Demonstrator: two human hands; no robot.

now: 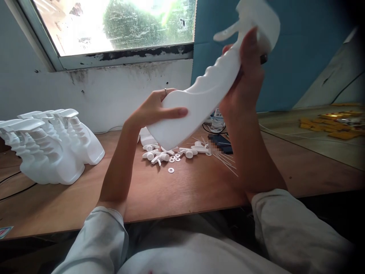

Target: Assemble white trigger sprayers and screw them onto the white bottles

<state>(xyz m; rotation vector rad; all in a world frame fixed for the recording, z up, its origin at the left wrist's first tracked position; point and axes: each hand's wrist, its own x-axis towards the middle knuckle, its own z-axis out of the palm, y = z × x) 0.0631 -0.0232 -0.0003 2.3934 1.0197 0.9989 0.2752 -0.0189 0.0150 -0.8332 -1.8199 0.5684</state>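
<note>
A white plastic spray bottle (199,99) is held up at a slant above the table, its trigger head at the upper right and its base at the lower left. My left hand (159,108) grips the wide lower body, thumb across the front face. Around the neck, just under the trigger head, my right hand (248,72) is closed, with part of its fingers hidden behind the bottle. Below on the table lie several loose white trigger sprayer parts (156,154), and near them some small white washers (171,170).
Several finished-looking white spray bottles (65,148) stand grouped on the left of the wooden table (159,198). Thin white tubes (228,163) and a dark flat object (219,142) lie beside my right forearm. Yellow items (333,121) are at the far right. A window (119,26) is behind.
</note>
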